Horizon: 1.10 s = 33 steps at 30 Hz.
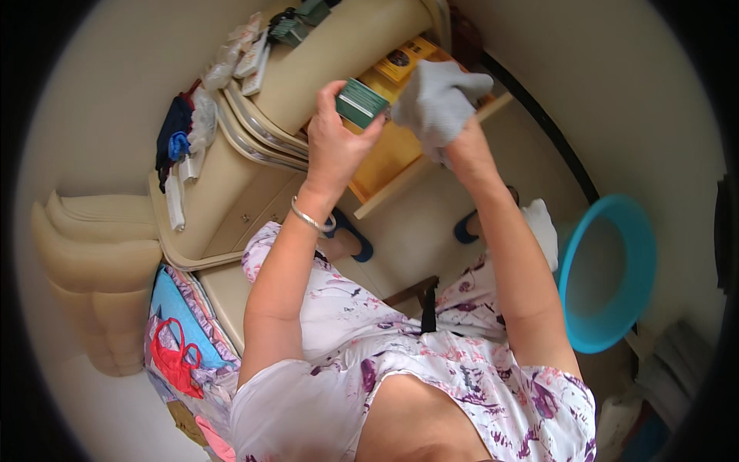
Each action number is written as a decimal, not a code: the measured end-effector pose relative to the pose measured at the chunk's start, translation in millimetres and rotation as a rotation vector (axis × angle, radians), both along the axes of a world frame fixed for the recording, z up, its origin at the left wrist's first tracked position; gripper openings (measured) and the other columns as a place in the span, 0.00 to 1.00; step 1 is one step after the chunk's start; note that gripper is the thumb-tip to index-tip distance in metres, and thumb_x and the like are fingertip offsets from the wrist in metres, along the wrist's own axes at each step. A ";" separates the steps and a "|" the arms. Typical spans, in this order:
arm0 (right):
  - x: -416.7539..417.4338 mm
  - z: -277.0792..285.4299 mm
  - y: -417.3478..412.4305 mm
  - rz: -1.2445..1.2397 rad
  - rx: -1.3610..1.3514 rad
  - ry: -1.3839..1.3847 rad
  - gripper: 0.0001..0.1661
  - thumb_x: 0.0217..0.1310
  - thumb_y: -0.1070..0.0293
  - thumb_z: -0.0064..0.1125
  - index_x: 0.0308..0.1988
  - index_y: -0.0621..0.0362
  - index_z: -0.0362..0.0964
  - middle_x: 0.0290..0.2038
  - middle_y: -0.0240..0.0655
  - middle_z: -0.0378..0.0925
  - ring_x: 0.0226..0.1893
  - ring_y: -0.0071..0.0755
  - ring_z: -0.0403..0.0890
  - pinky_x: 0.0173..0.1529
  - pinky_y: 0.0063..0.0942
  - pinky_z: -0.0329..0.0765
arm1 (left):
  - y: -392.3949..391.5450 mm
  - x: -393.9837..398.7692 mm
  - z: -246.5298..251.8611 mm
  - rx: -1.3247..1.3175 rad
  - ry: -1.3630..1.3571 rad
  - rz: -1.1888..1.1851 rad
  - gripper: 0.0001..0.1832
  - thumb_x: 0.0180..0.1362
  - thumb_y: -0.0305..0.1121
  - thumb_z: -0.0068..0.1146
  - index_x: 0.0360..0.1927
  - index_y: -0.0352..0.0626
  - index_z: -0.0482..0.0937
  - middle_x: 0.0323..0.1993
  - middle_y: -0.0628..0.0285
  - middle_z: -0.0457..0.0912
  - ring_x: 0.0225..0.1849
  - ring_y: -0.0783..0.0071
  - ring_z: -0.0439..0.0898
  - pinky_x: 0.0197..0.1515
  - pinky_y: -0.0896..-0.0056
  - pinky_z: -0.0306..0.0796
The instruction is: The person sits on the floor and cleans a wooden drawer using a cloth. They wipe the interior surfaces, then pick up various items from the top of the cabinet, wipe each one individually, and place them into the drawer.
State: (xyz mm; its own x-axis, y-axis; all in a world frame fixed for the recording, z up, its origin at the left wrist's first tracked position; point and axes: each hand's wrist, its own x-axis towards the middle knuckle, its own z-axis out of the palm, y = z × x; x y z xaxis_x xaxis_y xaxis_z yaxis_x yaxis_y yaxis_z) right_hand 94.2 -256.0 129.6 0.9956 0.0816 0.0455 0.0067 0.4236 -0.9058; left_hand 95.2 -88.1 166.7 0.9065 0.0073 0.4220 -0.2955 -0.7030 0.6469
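Observation:
Between the thumb and fingers of my left hand (342, 141) is a small dark green box (362, 103) with a white stripe and fine print. My right hand (470, 147) grips a grey cloth (430, 101), which hides most of its fingers. The cloth is close to the right side of the box; whether they touch I cannot tell. Below both hands an open drawer (384, 159) with a yellow-orange inside juts out from the cream cabinet. A yellow box (404, 59) with a dark picture lies in the drawer's far part.
Several dark green boxes (288, 32) sit on the cabinet top (346, 55), with a white power strip (174, 199) near its left end. A turquoise basin (649, 271) stands on the right. At left is a bed (190, 323) with a red garment (173, 358).

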 end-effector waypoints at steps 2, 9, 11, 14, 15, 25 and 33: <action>-1.5 -3.0 6.0 0.094 -0.043 -0.123 0.21 0.53 0.62 0.55 0.46 0.61 0.68 0.42 0.31 0.72 0.43 0.24 0.71 0.48 0.23 0.68 | -13.3 -21.6 -5.1 0.138 -0.056 -0.093 0.32 0.38 0.28 0.67 0.49 0.38 0.64 0.38 0.54 0.76 0.41 0.61 0.77 0.45 0.68 0.70; -15.6 0.2 20.8 0.234 -0.173 -0.347 0.13 0.53 0.68 0.52 0.38 0.63 0.70 0.33 0.34 0.74 0.35 0.29 0.72 0.43 0.26 0.70 | -26.1 -60.3 -6.5 0.160 -0.019 -0.022 0.33 0.33 0.27 0.66 0.48 0.38 0.66 0.37 0.52 0.75 0.38 0.55 0.76 0.42 0.64 0.70; -15.4 -6.0 21.5 0.175 -0.249 -0.365 0.11 0.54 0.69 0.48 0.37 0.64 0.70 0.31 0.35 0.73 0.33 0.28 0.72 0.42 0.25 0.70 | -29.4 -66.8 -9.7 0.159 0.027 -0.004 0.33 0.33 0.28 0.66 0.47 0.38 0.66 0.36 0.52 0.75 0.37 0.56 0.76 0.40 0.65 0.70; -15.8 -6.1 23.8 0.165 -0.236 -0.127 0.12 0.56 0.70 0.42 0.36 0.63 0.71 0.29 0.35 0.74 0.32 0.26 0.72 0.39 0.24 0.71 | -26.7 -71.4 -12.9 0.158 -0.006 0.014 0.30 0.34 0.27 0.66 0.45 0.39 0.68 0.33 0.54 0.76 0.34 0.60 0.77 0.38 0.67 0.70; -15.4 -5.0 22.7 0.200 -0.104 0.012 0.12 0.57 0.70 0.42 0.36 0.63 0.71 0.30 0.35 0.74 0.32 0.26 0.73 0.38 0.24 0.72 | -25.3 -72.0 -13.6 0.159 -0.030 0.008 0.29 0.34 0.27 0.66 0.45 0.39 0.69 0.32 0.54 0.77 0.34 0.61 0.77 0.38 0.67 0.70; -30.4 -4.8 26.7 0.204 -0.181 -0.268 0.17 0.49 0.70 0.52 0.41 0.65 0.69 0.35 0.38 0.74 0.35 0.28 0.72 0.42 0.26 0.71 | -23.4 -63.0 -14.3 0.324 -0.178 0.041 0.20 0.44 0.23 0.55 0.44 0.37 0.68 0.36 0.48 0.76 0.40 0.49 0.75 0.42 0.59 0.68; -18.8 -20.8 23.8 0.084 0.115 0.198 0.13 0.55 0.67 0.47 0.38 0.62 0.71 0.32 0.33 0.74 0.31 0.25 0.73 0.36 0.23 0.71 | -37.3 -78.3 -11.4 0.117 -0.017 0.004 0.22 0.41 0.23 0.60 0.43 0.35 0.68 0.36 0.49 0.76 0.40 0.54 0.76 0.42 0.65 0.70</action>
State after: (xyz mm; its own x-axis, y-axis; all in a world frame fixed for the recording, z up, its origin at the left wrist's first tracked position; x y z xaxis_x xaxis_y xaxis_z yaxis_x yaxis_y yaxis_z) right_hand 75.4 -232.2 108.7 0.9760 0.1699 -0.1359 -0.2056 0.5155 -0.8319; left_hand 16.9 -125.4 155.3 0.8995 -0.0396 0.4351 -0.3028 -0.7744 0.5555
